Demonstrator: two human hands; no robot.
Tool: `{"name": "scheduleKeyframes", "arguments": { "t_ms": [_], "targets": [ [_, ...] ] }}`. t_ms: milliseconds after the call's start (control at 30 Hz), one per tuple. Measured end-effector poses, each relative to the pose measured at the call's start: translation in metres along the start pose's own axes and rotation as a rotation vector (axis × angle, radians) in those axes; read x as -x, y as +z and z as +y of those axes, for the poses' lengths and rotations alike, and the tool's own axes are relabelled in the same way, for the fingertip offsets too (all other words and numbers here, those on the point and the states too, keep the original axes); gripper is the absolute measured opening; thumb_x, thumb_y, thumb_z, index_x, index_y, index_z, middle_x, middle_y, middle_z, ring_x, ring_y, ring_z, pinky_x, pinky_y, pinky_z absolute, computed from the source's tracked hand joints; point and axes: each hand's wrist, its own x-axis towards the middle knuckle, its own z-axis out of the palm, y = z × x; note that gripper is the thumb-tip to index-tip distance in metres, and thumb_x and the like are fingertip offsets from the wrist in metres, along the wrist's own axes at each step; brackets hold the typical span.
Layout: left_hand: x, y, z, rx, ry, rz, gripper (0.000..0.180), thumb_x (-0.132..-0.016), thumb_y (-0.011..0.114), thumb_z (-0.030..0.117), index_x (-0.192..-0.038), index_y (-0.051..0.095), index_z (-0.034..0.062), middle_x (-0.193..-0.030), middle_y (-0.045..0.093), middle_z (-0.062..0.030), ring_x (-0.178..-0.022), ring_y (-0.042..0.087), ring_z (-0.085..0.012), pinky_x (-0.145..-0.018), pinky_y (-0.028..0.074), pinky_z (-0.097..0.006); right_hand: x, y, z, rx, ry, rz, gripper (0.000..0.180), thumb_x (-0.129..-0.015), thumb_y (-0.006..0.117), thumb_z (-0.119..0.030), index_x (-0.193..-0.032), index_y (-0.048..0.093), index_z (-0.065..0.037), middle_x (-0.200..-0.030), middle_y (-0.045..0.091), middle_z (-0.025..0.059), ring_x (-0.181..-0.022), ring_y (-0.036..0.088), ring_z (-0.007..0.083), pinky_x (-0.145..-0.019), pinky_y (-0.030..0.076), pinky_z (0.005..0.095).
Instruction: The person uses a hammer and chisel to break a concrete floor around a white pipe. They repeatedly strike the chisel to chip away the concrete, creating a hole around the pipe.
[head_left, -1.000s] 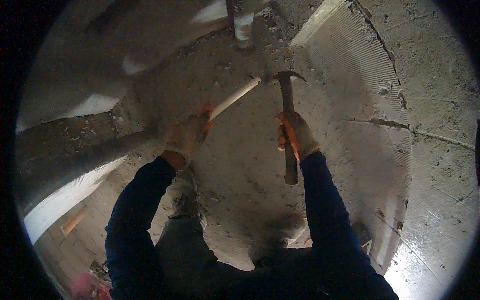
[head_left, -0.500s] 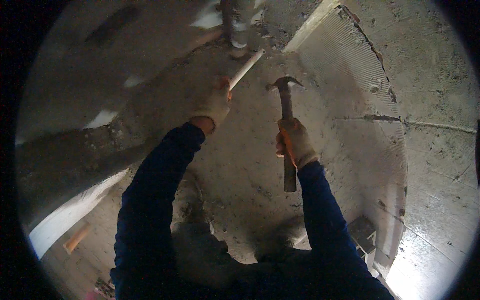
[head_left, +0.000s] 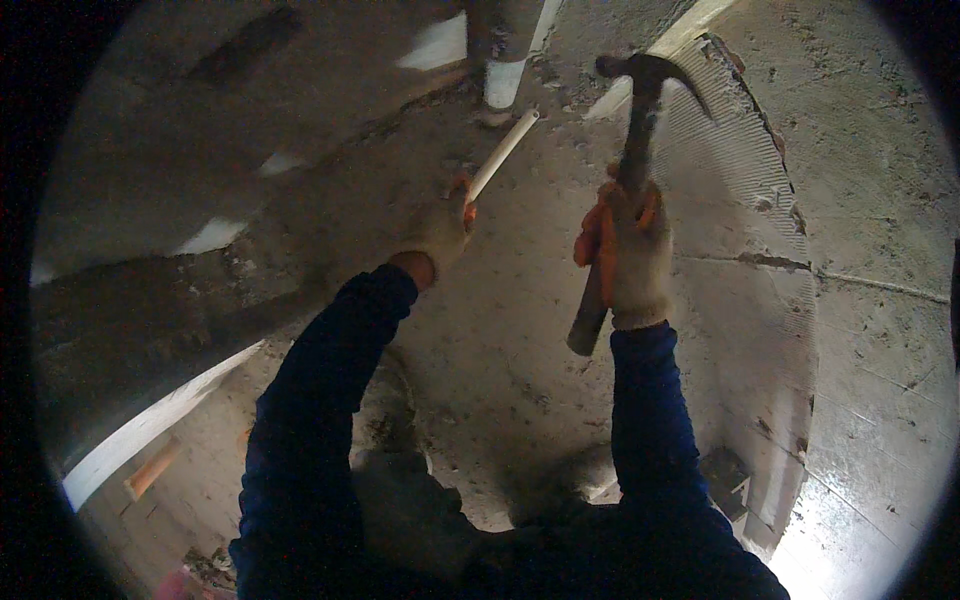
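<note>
My left hand [head_left: 440, 230], in a pale work glove, grips the near end of a thin white rod [head_left: 503, 153] that slants up and to the right over the dusty concrete floor. In my right hand [head_left: 632, 250], gloved with orange trim, I hold a claw hammer [head_left: 628, 150] by its dark handle. The hammer stands nearly upright, its head raised at the top of the view, right of the rod's far end. Both forearms wear dark blue sleeves.
A ridged grey slab [head_left: 740, 200] with broken edges lies to the right on the concrete. White pipe pieces [head_left: 505, 80] stand at the top centre. A pale board [head_left: 150, 425] and an orange-brown stick [head_left: 150, 470] lie at the lower left. My boots [head_left: 400, 470] show below.
My left hand has reached forward and right with the white rod. The hammer has swung up from a lower, tilted position to nearly upright, head raised toward the top.
</note>
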Motion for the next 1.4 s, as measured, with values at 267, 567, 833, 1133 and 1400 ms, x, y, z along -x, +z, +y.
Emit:
{"name": "scheduleKeyframes", "arguments": {
  "t_ms": [267,567,833,1133,1400],
  "targets": [
    [-0.009,-0.018,0.004,0.185,-0.143,-0.165,0.052,-0.102,0.052,0.039,-0.145,0.040,0.0126,-0.074,0.051,0.0053,-0.057,0.046,-0.0069,-0.051,0.042,-0.027,-0.056,0.017,0.069,0.338,-0.357,0.048,0.018,-0.099,0.056,-0.026,-0.108,0.052,-0.011,-0.082,0.058,0.0055,-0.066,0.060,0.0173,-0.055,0.050,0.0341],
    [-0.022,-0.028,0.007,0.071,-0.130,-0.152,0.028,-0.103,0.048,0.036,-0.117,0.055,0.0122,-0.078,0.056,0.0023,-0.065,0.052,-0.0103,-0.057,0.045,-0.029,-0.048,0.020,0.025,0.107,-0.102,0.155,0.017,-0.099,0.057,-0.022,-0.106,0.051,-0.008,-0.069,0.051,0.0043,-0.049,0.049,0.0143,-0.042,0.042,0.0312],
    [-0.032,-0.058,0.025,0.242,-0.255,-0.296,0.025,-0.102,0.053,0.037,-0.108,0.061,0.0140,-0.074,0.055,0.0073,-0.059,0.048,-0.0054,-0.052,0.040,-0.024,-0.080,0.015,0.045,0.705,0.172,0.041,0.022,-0.098,0.055,-0.025,-0.106,0.050,-0.005,-0.067,0.051,0.0046,-0.049,0.054,0.0164,-0.043,0.044,0.0336],
    [-0.049,-0.070,0.000,0.272,-0.254,-0.362,0.026,-0.100,0.056,0.038,-0.099,0.062,0.0133,-0.075,0.059,0.0022,-0.058,0.055,-0.0105,-0.047,0.043,-0.029,-0.062,0.019,0.021,0.089,-0.173,0.184,0.025,-0.095,0.061,-0.028,-0.100,0.051,-0.005,-0.063,0.049,0.0037,-0.048,0.053,0.0170,-0.042,0.041,0.0343],
    [-0.036,-0.097,0.056,-0.084,-0.264,-0.370,0.044,-0.102,0.034,0.055,-0.092,0.058,0.0207,-0.069,0.058,0.0000,-0.042,0.047,-0.0126,-0.036,0.036,-0.034,-0.077,0.007,0.038,0.382,0.424,0.007,0.023,-0.096,0.058,-0.030,-0.093,0.049,-0.009,-0.061,0.048,0.0049,-0.046,0.050,0.0182,-0.041,0.040,0.0340]
  ]
}}
